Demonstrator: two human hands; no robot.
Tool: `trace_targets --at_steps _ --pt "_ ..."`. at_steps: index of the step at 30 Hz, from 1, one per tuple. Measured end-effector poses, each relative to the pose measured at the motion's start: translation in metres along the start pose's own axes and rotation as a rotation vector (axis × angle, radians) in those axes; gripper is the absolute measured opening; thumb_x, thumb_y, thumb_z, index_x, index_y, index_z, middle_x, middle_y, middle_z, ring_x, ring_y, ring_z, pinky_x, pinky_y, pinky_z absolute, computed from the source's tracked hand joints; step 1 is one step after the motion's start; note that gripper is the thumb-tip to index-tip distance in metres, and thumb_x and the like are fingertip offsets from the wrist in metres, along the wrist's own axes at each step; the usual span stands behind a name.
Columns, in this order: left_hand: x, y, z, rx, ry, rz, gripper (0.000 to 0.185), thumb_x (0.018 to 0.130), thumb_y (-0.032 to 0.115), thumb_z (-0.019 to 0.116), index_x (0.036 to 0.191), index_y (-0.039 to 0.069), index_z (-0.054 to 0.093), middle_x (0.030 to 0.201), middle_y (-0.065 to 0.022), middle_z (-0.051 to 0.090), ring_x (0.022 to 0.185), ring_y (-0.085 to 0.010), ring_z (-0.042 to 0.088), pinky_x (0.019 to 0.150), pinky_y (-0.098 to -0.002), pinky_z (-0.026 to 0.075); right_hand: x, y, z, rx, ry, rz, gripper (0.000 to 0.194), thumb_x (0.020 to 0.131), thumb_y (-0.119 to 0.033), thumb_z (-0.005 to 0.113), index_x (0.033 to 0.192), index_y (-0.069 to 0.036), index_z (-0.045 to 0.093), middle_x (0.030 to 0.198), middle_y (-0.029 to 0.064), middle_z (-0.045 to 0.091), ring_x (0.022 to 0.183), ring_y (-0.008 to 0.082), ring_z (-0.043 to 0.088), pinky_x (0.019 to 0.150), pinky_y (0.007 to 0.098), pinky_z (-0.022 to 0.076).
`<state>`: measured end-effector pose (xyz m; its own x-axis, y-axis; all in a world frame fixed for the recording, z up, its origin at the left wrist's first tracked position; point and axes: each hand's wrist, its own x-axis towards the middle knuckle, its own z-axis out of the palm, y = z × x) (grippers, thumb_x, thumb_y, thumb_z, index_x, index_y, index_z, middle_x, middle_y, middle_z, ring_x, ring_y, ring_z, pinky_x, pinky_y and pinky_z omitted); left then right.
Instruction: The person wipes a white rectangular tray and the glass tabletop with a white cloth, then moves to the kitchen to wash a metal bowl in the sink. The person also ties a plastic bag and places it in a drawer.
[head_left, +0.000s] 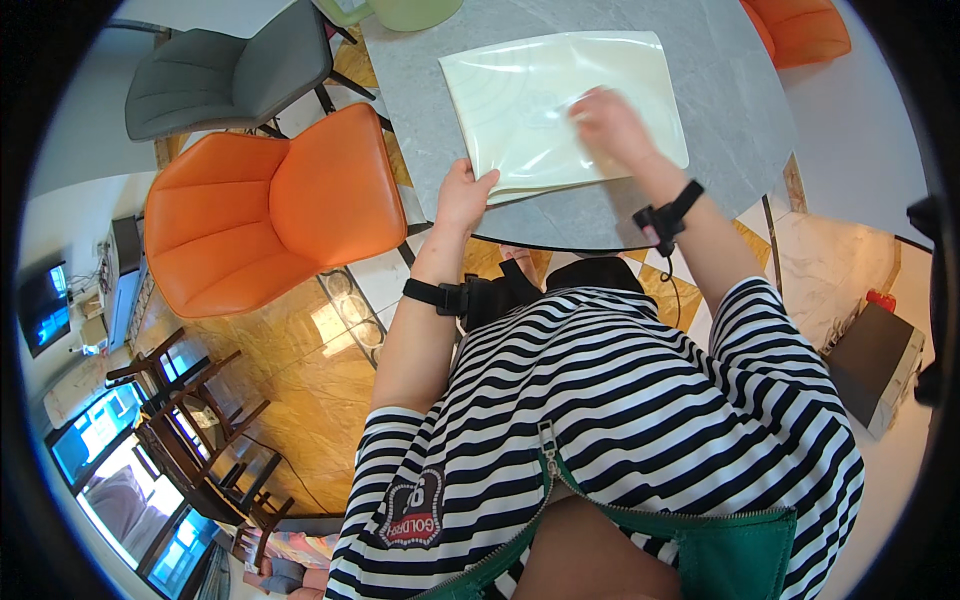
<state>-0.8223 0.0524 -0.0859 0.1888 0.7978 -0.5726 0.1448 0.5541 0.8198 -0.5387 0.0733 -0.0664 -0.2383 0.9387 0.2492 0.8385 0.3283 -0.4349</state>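
Observation:
A glossy, pale cream plastic sheet (540, 90), folded into layers, lies on the grey stone-patterned table (735, 127). My left hand (461, 196) grips its near left corner, the thumb on top and the other fingers partly hidden. Loose layers show along the near edge, beside that thumb. Over the right half of the sheet is my right hand (606, 124), blurred, with its fingers curled. Whether it touches the surface or pinches anything cannot be made out.
At the table's far edge stands a light green container with a handle (412, 11). An orange chair (277, 217) and a grey chair (232, 79) are to the left. Another orange chair (810, 30) sits at the far right. A brown-topped box (874, 360) is at lower right.

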Motion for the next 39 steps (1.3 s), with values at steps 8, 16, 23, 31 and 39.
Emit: trace_targets --at_steps 8,16,23,31,39 --pt "-0.009 0.009 0.002 0.032 0.007 -0.019 0.041 0.092 0.018 0.064 0.123 -0.002 0.047 0.108 -0.0111 0.063 0.090 -0.0191 0.064 0.071 -0.0334 0.055 0.013 -0.048 -0.025 0.384 0.243 0.506 0.025 0.079 -0.010 0.064 0.103 -0.004 0.067 0.102 0.0163 0.066 0.099 0.0328 0.063 0.088 0.0413 0.0495" --pt "-0.001 -0.002 -0.001 0.016 -0.023 -0.023 0.038 0.096 0.019 0.059 0.125 -0.002 0.046 0.105 -0.0122 0.063 0.089 -0.0190 0.064 0.065 -0.0299 0.054 -0.040 -0.092 0.023 0.154 -0.070 0.075 0.019 0.077 -0.002 0.057 0.090 -0.008 0.070 0.099 0.0112 0.062 0.100 0.0301 0.057 0.092 0.0389 0.0473" --pt "-0.025 0.012 -0.008 -0.107 -0.176 -0.065 0.046 0.095 0.028 0.060 0.129 0.001 0.047 0.116 -0.0090 0.061 0.103 -0.0165 0.060 0.086 -0.0289 0.049 -0.086 0.018 -0.054 -0.072 0.134 0.591 0.019 0.079 -0.010 0.064 0.097 -0.007 0.070 0.098 0.0139 0.065 0.096 0.0321 0.062 0.088 0.0412 0.0501" --pt "-0.032 0.005 -0.012 -0.161 -0.292 0.015 0.055 0.086 0.002 0.065 0.136 0.001 0.043 0.122 -0.0069 0.060 0.107 -0.0148 0.058 0.092 -0.0274 0.047 -0.008 -0.134 0.041 0.434 -0.073 0.123 0.017 0.075 -0.011 0.063 0.091 -0.009 0.069 0.094 0.0141 0.064 0.093 0.0347 0.062 0.085 0.0410 0.0504" --pt "-0.038 0.008 -0.001 -0.069 -0.183 0.032 0.052 0.087 -0.003 0.058 0.137 0.002 0.042 0.119 -0.0061 0.062 0.102 -0.0136 0.058 0.086 -0.0262 0.046 -0.080 0.017 -0.012 0.013 0.198 0.386 0.020 0.075 0.001 0.055 0.087 -0.008 0.069 0.093 0.0152 0.063 0.097 0.0352 0.059 0.088 0.0405 0.0479"
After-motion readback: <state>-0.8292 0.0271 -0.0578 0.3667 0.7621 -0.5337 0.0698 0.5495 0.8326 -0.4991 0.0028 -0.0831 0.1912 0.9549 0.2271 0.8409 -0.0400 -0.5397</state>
